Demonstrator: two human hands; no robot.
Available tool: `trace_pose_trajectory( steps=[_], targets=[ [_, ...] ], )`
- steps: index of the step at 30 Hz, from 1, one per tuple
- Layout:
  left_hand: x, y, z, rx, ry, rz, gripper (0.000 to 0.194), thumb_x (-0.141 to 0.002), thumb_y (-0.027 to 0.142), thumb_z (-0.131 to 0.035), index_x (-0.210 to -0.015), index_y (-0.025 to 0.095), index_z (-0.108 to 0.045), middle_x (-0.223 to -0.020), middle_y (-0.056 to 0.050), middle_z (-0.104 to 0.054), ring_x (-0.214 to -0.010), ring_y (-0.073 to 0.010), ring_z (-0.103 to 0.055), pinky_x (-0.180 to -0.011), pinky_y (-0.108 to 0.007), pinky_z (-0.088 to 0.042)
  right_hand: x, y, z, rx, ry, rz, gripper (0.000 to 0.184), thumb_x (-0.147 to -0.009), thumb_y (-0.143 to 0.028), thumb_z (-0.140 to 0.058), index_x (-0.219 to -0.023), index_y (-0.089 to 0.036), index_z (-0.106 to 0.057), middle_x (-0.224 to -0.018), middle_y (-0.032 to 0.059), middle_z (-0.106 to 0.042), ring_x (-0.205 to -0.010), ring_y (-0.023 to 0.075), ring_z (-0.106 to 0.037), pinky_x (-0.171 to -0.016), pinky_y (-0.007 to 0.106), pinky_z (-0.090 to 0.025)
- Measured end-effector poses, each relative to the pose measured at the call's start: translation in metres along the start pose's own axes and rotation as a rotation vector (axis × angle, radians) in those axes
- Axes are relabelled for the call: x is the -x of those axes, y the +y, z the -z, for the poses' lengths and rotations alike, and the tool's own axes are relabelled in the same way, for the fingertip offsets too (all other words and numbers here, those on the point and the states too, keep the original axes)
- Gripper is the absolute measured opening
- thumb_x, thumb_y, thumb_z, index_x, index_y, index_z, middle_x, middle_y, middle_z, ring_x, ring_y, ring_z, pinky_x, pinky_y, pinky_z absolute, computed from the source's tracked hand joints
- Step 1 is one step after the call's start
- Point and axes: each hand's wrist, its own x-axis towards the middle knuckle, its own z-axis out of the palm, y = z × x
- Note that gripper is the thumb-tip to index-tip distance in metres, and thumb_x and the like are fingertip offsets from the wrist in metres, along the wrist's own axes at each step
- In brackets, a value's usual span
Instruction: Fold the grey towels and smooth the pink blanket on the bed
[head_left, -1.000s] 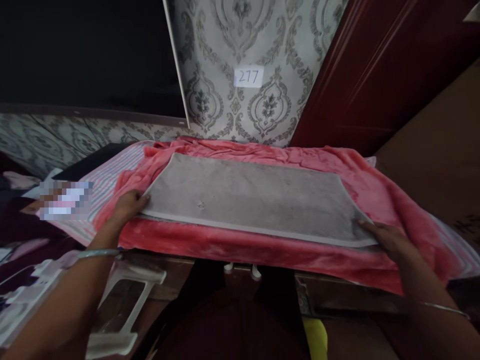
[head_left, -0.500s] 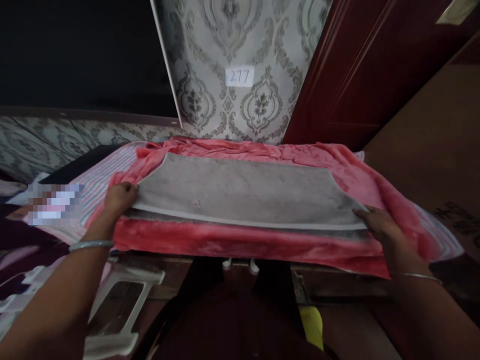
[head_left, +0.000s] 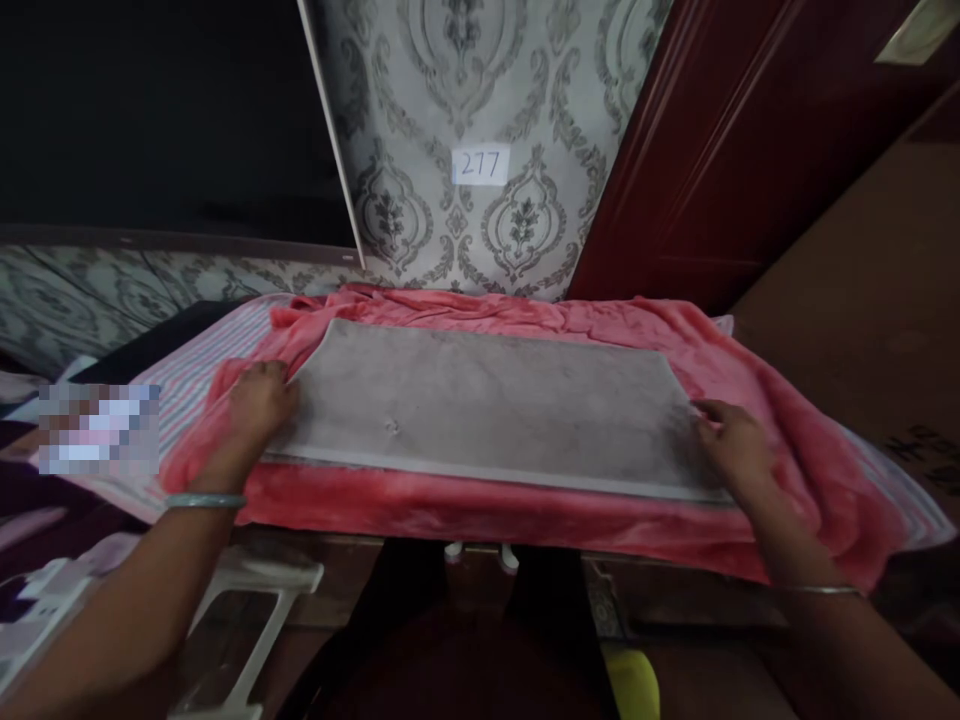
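Note:
A grey towel (head_left: pixel 487 410) with pale edging lies folded lengthwise in front of me, its near edge down. My left hand (head_left: pixel 264 400), a bangle on its wrist, has its fingers closed at the towel's left edge. On the opposite side, my right hand (head_left: pixel 733 445) pinches the right edge between thumb and fingers. Beneath the towel a pink plush blanket (head_left: pixel 465 508) is spread, wrinkled along its far side. A small white mark shows on the towel's left part.
Striped cloth (head_left: pixel 202 375) sticks out from under the blanket. Behind stand a dark screen (head_left: pixel 172 120), a patterned wall with a paper label (head_left: pixel 480 164) and a red door (head_left: pixel 675 170). A brown carton (head_left: pixel 862 270) is at right. A white plastic frame (head_left: pixel 262 630) stands low left.
The towel's near edge has come down flat over the lower layer. Both hands have moved inward along the side edges, and the view has tilted slightly.

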Motion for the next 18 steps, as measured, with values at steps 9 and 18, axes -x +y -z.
trace_pose_trajectory(
  steps=[9,18],
  targets=[
    [-0.062,0.148,-0.027,0.257,-0.063,-0.509,0.040,-0.088,0.020,-0.044,-0.120,0.015,-0.067,-0.127,-0.015,-0.068,-0.120,-0.0285,-0.062,-0.106,-0.040,-0.046,-0.064,-0.153,-0.099,-0.261,-0.232,0.338,0.033,-0.084,-0.021,-0.053,-0.111,-0.019,-0.072,-0.118,0.0109,-0.073,-0.113,0.0251,-0.065,-0.104,0.042,-0.047],
    [-0.108,0.229,-0.069,0.281,-0.094,-0.695,0.024,-0.092,0.027,-0.052,-0.104,0.018,-0.071,-0.109,-0.014,-0.072,-0.107,-0.0274,-0.064,-0.097,-0.041,-0.048,-0.125,-0.211,-0.161,-0.131,-0.373,0.432,0.035,-0.091,-0.020,-0.054,-0.123,-0.016,-0.068,-0.128,0.0145,-0.069,-0.120,0.0276,-0.061,-0.104,0.042,-0.046]
  ],
)
